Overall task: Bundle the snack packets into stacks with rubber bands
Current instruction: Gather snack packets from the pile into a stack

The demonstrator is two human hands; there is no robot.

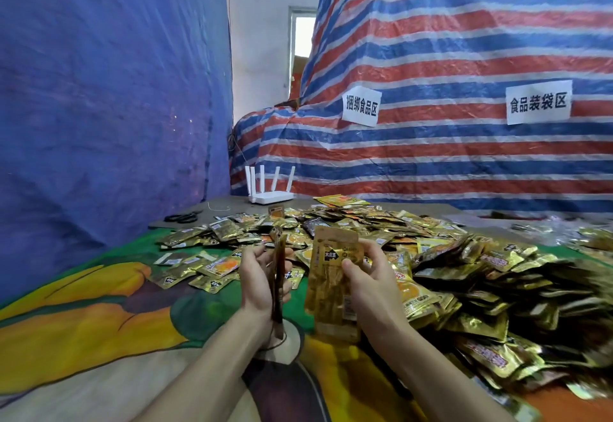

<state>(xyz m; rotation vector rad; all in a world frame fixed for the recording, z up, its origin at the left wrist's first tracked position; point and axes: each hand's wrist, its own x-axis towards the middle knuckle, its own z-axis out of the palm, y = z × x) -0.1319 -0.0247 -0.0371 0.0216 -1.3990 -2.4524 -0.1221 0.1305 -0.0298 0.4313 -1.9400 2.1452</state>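
While the left hand (256,280) grips a few snack packets (278,285) edge-on, the right hand (369,284) pinches a gold packet (333,289) upright, just before a heap of gold foil packets (447,255) on a cartoon-printed cloth (99,305). Signs on the striped tarp (447,40) read 捆绑食品区 (361,106) and 食品装袋区 (538,102). A white router (270,196) stands behind.

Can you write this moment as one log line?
left hand: grips packet stack | right hand: grips gold packet | packet pile: loose ahead
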